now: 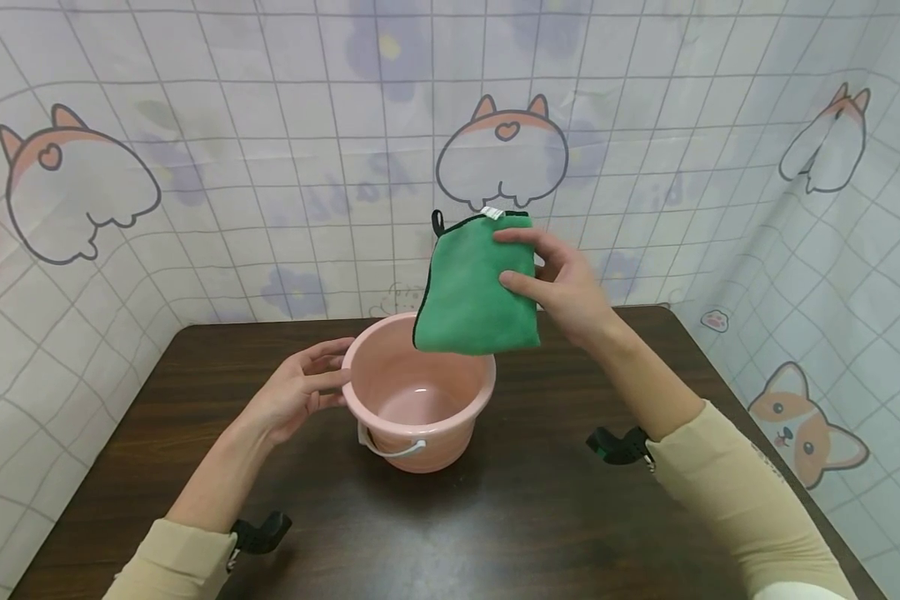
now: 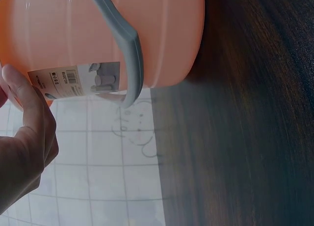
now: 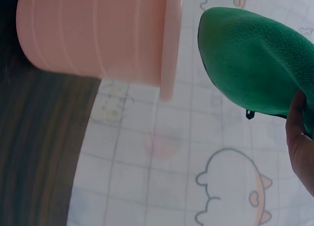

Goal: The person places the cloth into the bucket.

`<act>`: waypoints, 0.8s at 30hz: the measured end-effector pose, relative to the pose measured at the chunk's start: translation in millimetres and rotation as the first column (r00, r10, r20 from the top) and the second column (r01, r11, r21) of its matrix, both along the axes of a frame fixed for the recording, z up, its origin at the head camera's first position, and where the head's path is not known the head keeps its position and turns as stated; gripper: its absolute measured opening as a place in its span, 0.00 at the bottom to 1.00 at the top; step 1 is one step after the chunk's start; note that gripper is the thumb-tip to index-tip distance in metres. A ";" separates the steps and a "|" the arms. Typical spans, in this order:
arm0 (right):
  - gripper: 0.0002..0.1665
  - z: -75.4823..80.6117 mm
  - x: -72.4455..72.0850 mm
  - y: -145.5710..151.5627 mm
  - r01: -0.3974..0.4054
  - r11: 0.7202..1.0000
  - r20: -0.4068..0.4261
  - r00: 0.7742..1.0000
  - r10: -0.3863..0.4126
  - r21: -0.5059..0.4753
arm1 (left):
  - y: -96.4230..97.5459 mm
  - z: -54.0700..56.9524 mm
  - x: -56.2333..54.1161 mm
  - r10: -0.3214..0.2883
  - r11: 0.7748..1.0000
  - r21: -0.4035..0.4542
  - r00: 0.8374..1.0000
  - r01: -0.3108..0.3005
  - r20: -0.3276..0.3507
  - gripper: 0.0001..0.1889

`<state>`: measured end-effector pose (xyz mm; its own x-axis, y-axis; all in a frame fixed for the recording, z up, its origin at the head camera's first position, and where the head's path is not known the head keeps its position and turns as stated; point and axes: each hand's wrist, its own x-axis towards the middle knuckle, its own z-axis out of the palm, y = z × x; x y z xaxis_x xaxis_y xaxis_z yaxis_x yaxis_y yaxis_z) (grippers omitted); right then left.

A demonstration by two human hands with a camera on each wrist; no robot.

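On table (image 1: pixel 510 517) | pink bucket (image 1: pixel 442 443) | green cloth (image 1: pixel 472 292) partly hiding it | patterned wall (image 1: pixel 307 208) behind

On my head feed, bucket (image 1: pixel 450 450) sits on table (image 1: pixel 510 537) toward the rear edge, wall (image 1: pixel 330 250) behind. Left hand (image 1: pixel 292 396) at bucket's left rim, handle (image 2: pixel 133 54) hanging front-left. Cloth (image 1: pixel 476 296) above bucket, right hand (image 1: pixel 566 287) on cloth's right side.
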<state>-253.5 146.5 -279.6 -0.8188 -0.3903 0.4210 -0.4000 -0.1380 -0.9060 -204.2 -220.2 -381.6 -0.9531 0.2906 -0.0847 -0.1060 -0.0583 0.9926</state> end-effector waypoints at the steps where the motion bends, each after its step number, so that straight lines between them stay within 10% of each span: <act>1: 0.27 -0.6 0.4 -2.7 -0.015 1.000 0.006 1.000 0.015 -0.005 | 0.0 0.0 0.1 0.000 1.000 0.000 1.000 0.000 0.001 0.32; 24: 0.27 -31.8 3.9 -40.1 -0.220 0.964 0.055 0.975 0.214 0.150 | 0.1 -0.7 0.1 0.022 1.000 0.001 1.000 -0.022 0.014 0.33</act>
